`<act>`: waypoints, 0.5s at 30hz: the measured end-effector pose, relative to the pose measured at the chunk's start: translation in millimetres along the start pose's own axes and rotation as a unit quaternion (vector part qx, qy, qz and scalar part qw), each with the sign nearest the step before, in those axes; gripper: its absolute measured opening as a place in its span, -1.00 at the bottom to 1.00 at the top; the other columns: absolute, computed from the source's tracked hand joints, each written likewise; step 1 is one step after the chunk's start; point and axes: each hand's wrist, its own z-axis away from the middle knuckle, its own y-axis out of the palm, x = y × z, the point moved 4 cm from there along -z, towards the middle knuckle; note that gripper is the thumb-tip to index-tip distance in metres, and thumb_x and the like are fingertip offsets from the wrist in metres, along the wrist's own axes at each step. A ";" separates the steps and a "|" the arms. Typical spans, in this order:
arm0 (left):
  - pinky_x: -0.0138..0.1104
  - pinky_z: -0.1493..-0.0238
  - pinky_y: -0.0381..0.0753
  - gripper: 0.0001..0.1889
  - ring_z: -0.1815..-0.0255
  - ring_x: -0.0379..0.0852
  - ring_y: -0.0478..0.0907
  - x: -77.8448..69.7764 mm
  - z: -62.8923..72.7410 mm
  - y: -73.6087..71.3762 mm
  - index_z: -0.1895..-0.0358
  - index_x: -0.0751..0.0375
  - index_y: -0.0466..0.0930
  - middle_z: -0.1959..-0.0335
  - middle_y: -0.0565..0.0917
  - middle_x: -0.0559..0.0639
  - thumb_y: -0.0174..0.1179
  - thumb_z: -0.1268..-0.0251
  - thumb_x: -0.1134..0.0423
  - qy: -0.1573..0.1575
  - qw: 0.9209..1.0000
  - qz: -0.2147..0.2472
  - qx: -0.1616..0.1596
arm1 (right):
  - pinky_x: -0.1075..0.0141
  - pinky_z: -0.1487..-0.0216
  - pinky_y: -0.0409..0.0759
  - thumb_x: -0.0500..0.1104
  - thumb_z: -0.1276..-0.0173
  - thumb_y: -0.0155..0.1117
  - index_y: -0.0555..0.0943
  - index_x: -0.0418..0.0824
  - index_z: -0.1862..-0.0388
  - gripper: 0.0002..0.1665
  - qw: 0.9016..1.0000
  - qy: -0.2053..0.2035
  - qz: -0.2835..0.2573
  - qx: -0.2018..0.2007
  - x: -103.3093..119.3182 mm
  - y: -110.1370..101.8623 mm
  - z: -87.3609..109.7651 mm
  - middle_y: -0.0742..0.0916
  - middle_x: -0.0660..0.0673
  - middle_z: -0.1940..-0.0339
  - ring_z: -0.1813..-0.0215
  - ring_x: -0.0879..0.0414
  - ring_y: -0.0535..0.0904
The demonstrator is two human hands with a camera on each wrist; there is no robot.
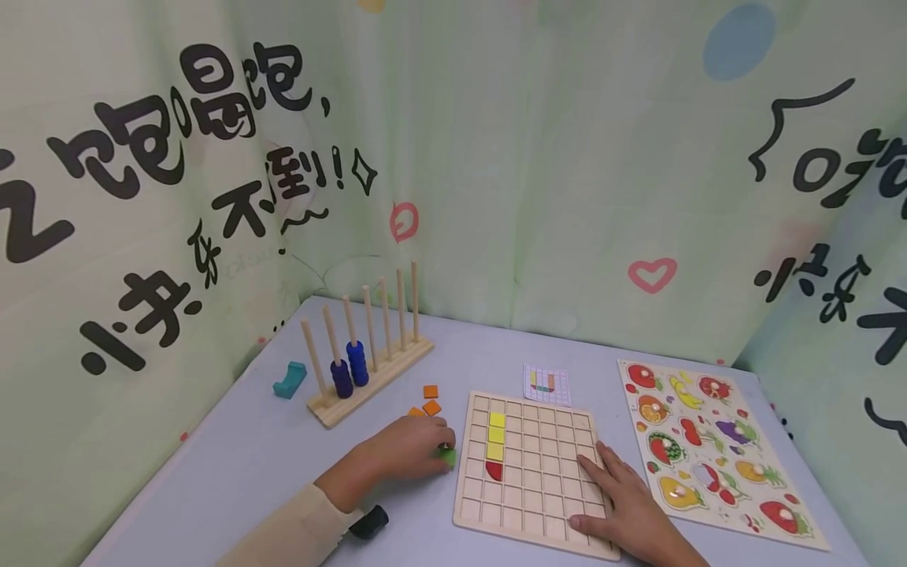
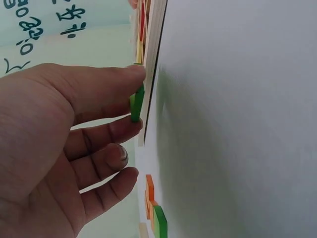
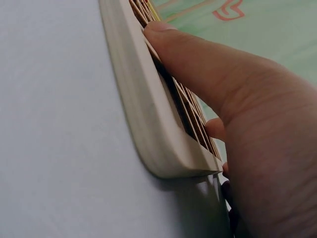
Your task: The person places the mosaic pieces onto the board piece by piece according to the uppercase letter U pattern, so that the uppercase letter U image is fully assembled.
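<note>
Between thumb and fingers, my left hand pinches a green tile, just off the left edge of the wooden grid board. The board's left columns hold several yellow tiles in a line and a red rounded tile below them. My right hand rests on the board's right side with its fingers spread, the thumb on the grid near the front corner. Several orange tiles lie on the table beyond the left hand. Another green tile lies by them in the left wrist view.
A small pattern card lies behind the board. At the back left stands a wooden peg rack with blue beads, a teal block beside it. A fruit puzzle board lies on the right. A black object is near the left sleeve.
</note>
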 end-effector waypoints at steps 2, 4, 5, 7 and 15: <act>-0.46 0.34 0.47 -0.83 0.42 -0.37 0.40 -1.9 -1.9 -0.2 0.20 -0.05 0.71 0.40 0.51 -0.32 0.39 -0.16 0.08 0.003 1.000 0.006 -0.003 | -0.44 -0.17 0.10 0.51 0.04 0.33 0.29 -0.14 -0.49 0.23 1.000 -0.006 0.001 -0.005 0.9 -0.7 -0.2 0.08 -0.36 -0.54 -0.42 -0.52 -0.01; -0.47 0.33 0.47 -0.83 0.41 -0.37 0.40 -4.3 -3.8 -0.4 0.19 -0.06 0.71 0.39 0.51 -0.32 0.38 -0.17 0.08 0.008 1.000 0.007 -0.004 | -0.43 -0.18 0.09 0.51 0.04 0.33 0.29 -0.14 -0.49 0.23 1.000 -0.009 0.002 -0.009 1.3 -1.0 -0.7 0.09 -0.36 -0.53 -0.42 -0.52 -0.01; -0.47 0.33 0.46 -0.83 0.40 -0.37 0.40 -5.4 -5.0 0.1 0.18 -0.06 0.71 0.38 0.51 -0.32 0.37 -0.17 0.07 0.011 1.000 0.004 -0.004 | -0.43 -0.18 0.08 0.51 0.04 0.33 0.29 -0.14 -0.49 0.23 1.000 -0.011 0.003 -0.011 1.3 -0.9 -1.0 0.09 -0.36 -0.53 -0.42 -0.52 -0.01; -0.48 0.33 0.45 -0.82 0.40 -0.38 0.39 -8.2 -7.2 0.8 0.16 -0.07 0.71 0.37 0.51 -0.33 0.36 -0.18 0.05 0.016 1.000 -0.003 -0.005 | -0.43 -0.19 0.08 0.52 0.04 0.32 0.30 -0.14 -0.49 0.23 1.000 -0.014 0.006 -0.015 1.0 -0.6 -1.7 0.10 -0.36 -0.53 -0.42 -0.51 -0.01; -0.53 0.36 0.40 -0.78 0.41 -0.38 0.37 -28.7 -18.3 0.6 0.12 -0.08 0.71 0.36 0.51 -0.34 0.36 -0.19 0.01 0.044 0.999 -0.019 -0.006 | -0.41 -0.22 0.06 0.52 0.06 0.33 0.31 -0.16 -0.48 0.24 1.000 -0.019 0.007 -0.021 1.1 0.9 -1.6 0.11 -0.37 -0.53 -0.44 -0.47 -0.01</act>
